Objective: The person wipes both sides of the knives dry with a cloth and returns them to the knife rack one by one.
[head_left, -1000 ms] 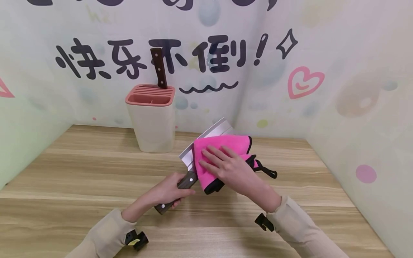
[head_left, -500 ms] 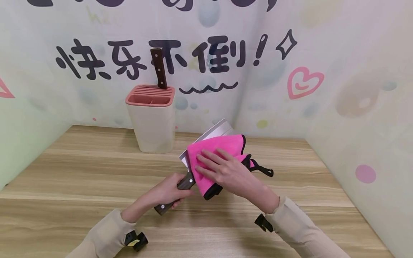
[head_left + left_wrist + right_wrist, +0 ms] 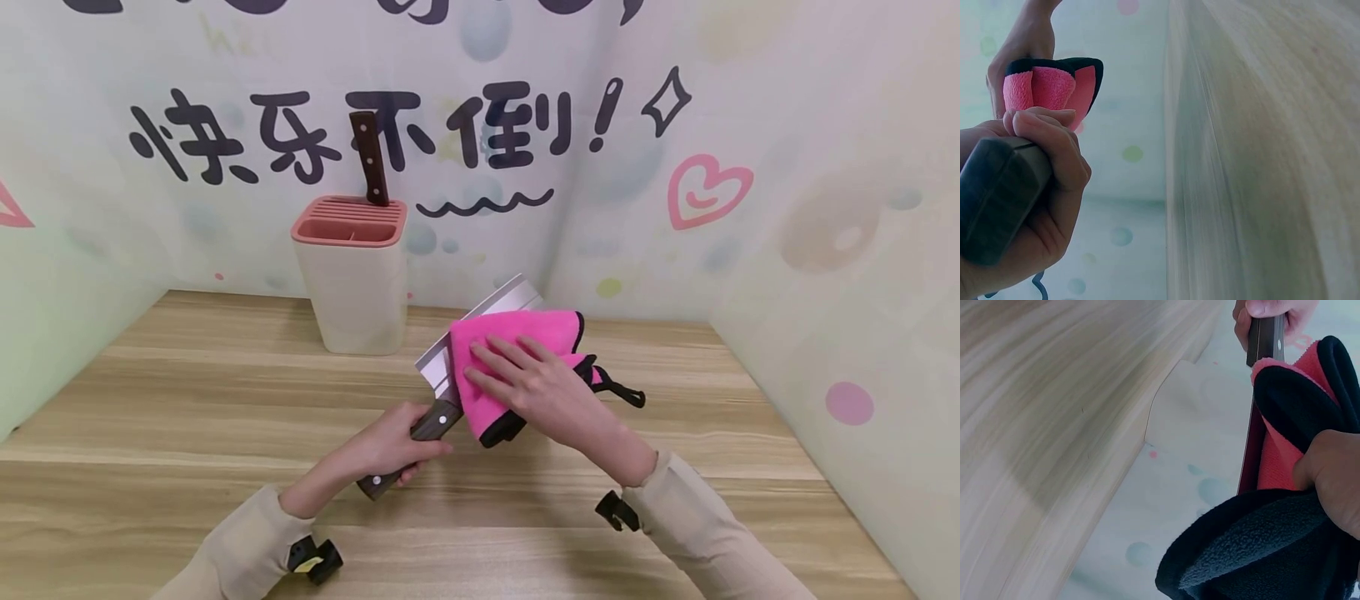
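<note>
Pink cloth [image 3: 517,327] overlaps the cleaver [image 3: 440,367], well inside the table's side edges [image 3: 810,471].

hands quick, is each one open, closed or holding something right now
Left hand: closed, holding the cleaver.
Right hand: holding the cloth against the blade, fingers spread over it.

"What's covered?"
"Most of the cleaver blade [image 3: 441,365], by the pink cloth [image 3: 517,325]; everything below the upright knife handle [image 3: 369,158], inside the block [image 3: 354,296] at eleven o'clock."
"Cut off?"
"The top writing [image 3: 431,15] at twelve; right-wrist view, the right hand [image 3: 1338,478] at three."
</note>
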`<state>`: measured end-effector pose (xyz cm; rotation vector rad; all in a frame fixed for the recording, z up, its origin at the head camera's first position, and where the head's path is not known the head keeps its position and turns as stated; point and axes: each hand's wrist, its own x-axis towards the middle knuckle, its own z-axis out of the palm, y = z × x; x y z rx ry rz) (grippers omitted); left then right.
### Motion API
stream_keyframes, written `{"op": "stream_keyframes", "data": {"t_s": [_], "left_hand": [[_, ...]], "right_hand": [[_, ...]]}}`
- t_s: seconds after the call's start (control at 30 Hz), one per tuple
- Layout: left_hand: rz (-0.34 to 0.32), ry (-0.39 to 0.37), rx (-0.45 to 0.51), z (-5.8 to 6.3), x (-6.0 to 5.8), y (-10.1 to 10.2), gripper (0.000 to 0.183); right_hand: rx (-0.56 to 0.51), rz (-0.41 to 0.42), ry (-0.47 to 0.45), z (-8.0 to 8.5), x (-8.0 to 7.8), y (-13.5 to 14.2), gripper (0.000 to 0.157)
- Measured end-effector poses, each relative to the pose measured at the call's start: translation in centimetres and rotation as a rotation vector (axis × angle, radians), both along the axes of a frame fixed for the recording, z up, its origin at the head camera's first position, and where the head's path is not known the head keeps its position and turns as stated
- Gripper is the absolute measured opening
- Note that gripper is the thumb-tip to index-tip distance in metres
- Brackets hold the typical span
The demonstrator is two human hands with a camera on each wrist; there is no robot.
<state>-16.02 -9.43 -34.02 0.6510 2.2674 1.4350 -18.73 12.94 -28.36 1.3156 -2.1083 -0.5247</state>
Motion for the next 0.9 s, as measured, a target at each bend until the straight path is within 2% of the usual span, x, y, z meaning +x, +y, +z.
{"op": "stream_keyframes", "data": {"t_s": [0.2,0.47,0.9], "left_hand": [[-0.006,0.022,-0.007,0.0,0.1,-0.1,0.018],[0.009,0.046,-0.023,0.0,0.2,-0.2,0.020],[-0.007,0.063,-0.029,-0.1,0.3,-0.4,0.018]], "right_hand": [[-0.061,-0.044,-0.020,0.2,-0.5,0.7,0.049],[-0.119,-0.096,-0.003,0.5,-1.3,1.5,0.045],[-0.255,-0.165,-0.085,0.3,-2.4,2.9,0.050]]}}
